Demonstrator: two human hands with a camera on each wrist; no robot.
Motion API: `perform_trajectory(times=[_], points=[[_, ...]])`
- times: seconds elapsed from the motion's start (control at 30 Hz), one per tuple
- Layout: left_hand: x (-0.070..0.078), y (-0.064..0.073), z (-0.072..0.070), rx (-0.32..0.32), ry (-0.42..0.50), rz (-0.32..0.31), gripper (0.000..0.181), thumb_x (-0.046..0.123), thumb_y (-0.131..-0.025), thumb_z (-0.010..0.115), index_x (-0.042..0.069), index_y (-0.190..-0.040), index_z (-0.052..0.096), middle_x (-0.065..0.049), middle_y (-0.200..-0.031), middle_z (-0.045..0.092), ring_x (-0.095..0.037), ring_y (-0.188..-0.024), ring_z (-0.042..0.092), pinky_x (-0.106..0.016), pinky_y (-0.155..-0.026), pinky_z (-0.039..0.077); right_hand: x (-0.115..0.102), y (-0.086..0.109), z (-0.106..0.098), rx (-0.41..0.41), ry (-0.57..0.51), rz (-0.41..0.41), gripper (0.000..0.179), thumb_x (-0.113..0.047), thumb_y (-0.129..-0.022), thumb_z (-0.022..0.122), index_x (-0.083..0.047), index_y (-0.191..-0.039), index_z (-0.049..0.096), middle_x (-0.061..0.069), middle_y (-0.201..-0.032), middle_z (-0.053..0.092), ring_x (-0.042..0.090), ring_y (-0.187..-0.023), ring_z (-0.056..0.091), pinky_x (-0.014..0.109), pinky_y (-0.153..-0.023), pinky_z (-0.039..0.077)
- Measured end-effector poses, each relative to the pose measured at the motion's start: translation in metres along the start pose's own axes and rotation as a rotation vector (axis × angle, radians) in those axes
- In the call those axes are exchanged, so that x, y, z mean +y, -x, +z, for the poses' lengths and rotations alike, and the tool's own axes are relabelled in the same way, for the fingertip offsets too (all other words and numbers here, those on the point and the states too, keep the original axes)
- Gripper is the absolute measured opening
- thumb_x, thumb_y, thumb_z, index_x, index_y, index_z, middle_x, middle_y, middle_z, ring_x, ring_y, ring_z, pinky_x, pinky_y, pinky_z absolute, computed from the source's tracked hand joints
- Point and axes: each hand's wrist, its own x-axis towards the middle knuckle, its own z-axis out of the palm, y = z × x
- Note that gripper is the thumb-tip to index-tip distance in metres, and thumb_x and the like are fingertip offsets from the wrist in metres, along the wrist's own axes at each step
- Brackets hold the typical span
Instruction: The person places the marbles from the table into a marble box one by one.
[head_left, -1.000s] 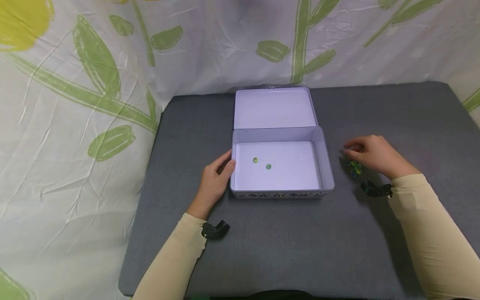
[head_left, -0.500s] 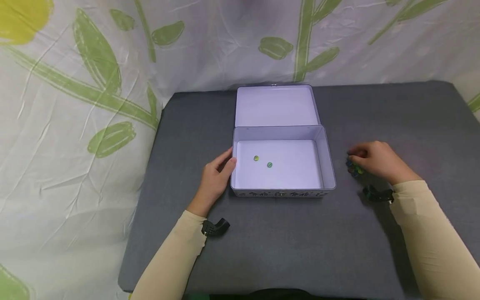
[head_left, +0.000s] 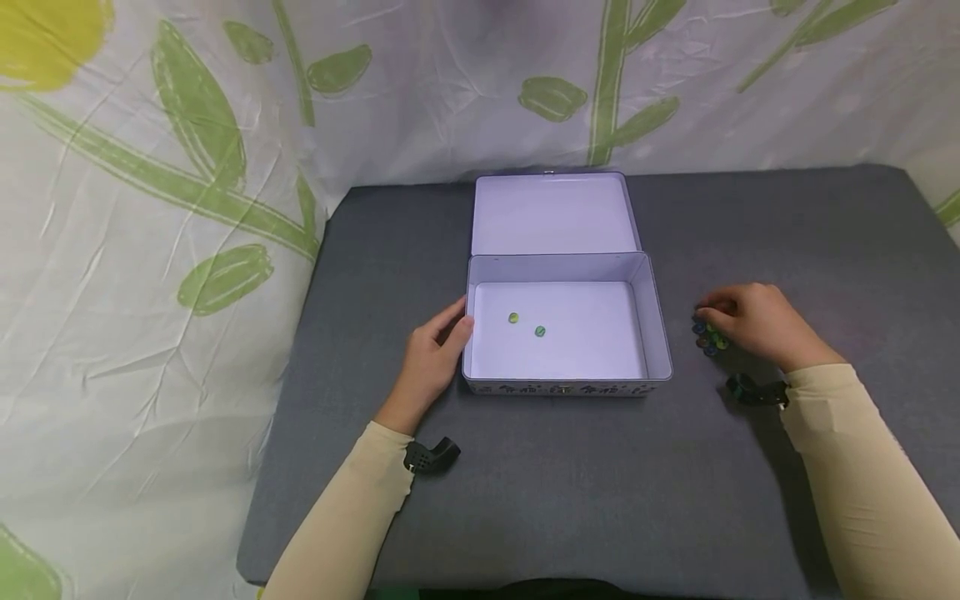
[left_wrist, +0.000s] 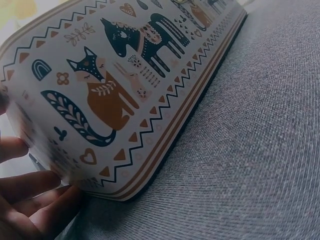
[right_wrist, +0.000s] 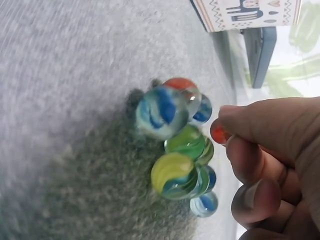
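A tin box (head_left: 566,388) with its lid (head_left: 555,215) folded back stands on the table. Two green marbles (head_left: 540,331) lie apart on its white floor. My left hand (head_left: 427,362) rests on the box's left end, fingers against the outer wall; the left wrist view shows the wall's fox pattern beside the fingers (left_wrist: 30,185). To the right of the box, my right hand (head_left: 765,325) is low over a small cluster of marbles (head_left: 711,342). In the right wrist view, thumb and forefinger pinch a red marble (right_wrist: 218,131), partly hidden by them. Yellow (right_wrist: 172,175), green and blue marbles sit beside it.
The grey cloth-covered table (head_left: 600,492) reaches back to a white curtain (head_left: 450,92) printed with green leaves. Dark wrist cameras (head_left: 432,457) are strapped at both sleeves. The box's right wall (head_left: 654,321) stands between the marble cluster and the box floor.
My right hand has come down slightly toward me, its thumb and forefinger closing together at the marble cluster. The left hand stays on the box, and both marbles inside lie still.
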Motion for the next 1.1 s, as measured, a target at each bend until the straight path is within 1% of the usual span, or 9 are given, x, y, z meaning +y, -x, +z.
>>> perform_trajectory(times=[0.17,0.3,0.53,0.7,0.87,0.9,0.97,1.1], points=[[-0.027,-0.006,0.005,0.016,0.019,0.019,0.043,0.023,-0.099,0.060,0.006,-0.138,0.056,-0.013,-0.137,0.057,-0.023,-0.123,0.056,-0.042,-0.102,0.045,-0.003,0.000,0.000,0.015,-0.013,-0.001,0.027,-0.024,-0.096,0.064,-0.001,-0.109,0.072,0.015,-0.096,0.073,0.029,-0.083,0.068,0.050,-0.073,0.052],[-0.032,-0.006,0.005,0.032,0.047,0.037,0.042,0.025,-0.098,0.062,0.008,-0.136,0.058,-0.010,-0.134,0.060,-0.020,-0.120,0.058,-0.040,-0.100,0.046,-0.008,-0.002,-0.002,0.036,-0.008,-0.023,0.027,-0.023,-0.096,0.063,-0.001,-0.109,0.072,0.016,-0.096,0.073,0.028,-0.082,0.067,0.048,-0.071,0.052],[-0.032,-0.005,0.004,0.033,0.022,0.034,0.045,0.032,-0.098,0.060,0.011,-0.137,0.058,-0.007,-0.135,0.059,-0.015,-0.120,0.057,-0.039,-0.099,0.047,-0.027,-0.014,-0.011,0.046,-0.030,-0.045,0.029,-0.024,-0.097,0.061,-0.001,-0.112,0.071,0.016,-0.099,0.072,0.027,-0.083,0.066,0.047,-0.071,0.051],[-0.031,-0.005,0.003,0.026,0.028,0.019,0.044,0.032,-0.098,0.060,0.013,-0.137,0.058,-0.006,-0.135,0.060,-0.015,-0.120,0.057,-0.039,-0.100,0.046,-0.046,-0.023,-0.016,0.058,-0.019,-0.080,0.031,-0.027,-0.098,0.059,-0.002,-0.113,0.071,0.014,-0.098,0.072,0.025,-0.083,0.065,0.048,-0.072,0.051],[-0.029,-0.005,0.002,0.004,0.024,0.003,0.046,0.032,-0.098,0.060,0.013,-0.140,0.055,-0.007,-0.139,0.056,-0.019,-0.122,0.056,-0.042,-0.101,0.046,-0.061,-0.030,-0.020,0.092,-0.009,-0.118,0.025,-0.021,-0.097,0.062,-0.003,-0.109,0.072,0.011,-0.095,0.072,0.023,-0.080,0.065,0.047,-0.073,0.051],[-0.028,-0.005,0.002,-0.002,0.025,-0.001,0.046,0.030,-0.099,0.059,0.012,-0.140,0.054,-0.009,-0.139,0.056,-0.021,-0.122,0.056,-0.043,-0.100,0.046,-0.064,-0.031,-0.021,0.094,-0.007,-0.122,0.024,-0.021,-0.097,0.062,-0.003,-0.109,0.072,0.011,-0.094,0.072,0.022,-0.079,0.064,0.046,-0.073,0.051],[-0.017,-0.003,0.000,-0.013,0.015,-0.005,0.045,0.027,-0.099,0.059,0.008,-0.140,0.054,-0.012,-0.138,0.057,-0.024,-0.119,0.058,-0.043,-0.099,0.047,-0.069,-0.033,-0.024,0.091,-0.005,-0.125,0.025,-0.023,-0.097,0.061,-0.004,-0.109,0.072,0.010,-0.094,0.072,0.021,-0.078,0.063,0.044,-0.072,0.050],[-0.017,-0.003,0.000,-0.021,0.014,0.001,0.045,0.027,-0.099,0.059,0.008,-0.140,0.054,-0.012,-0.137,0.058,-0.025,-0.117,0.059,-0.044,-0.097,0.048,-0.078,-0.037,-0.028,0.087,0.003,-0.128,0.026,-0.025,-0.098,0.060,-0.005,-0.109,0.071,0.009,-0.093,0.071,0.020,-0.075,0.059,0.041,-0.070,0.048]])
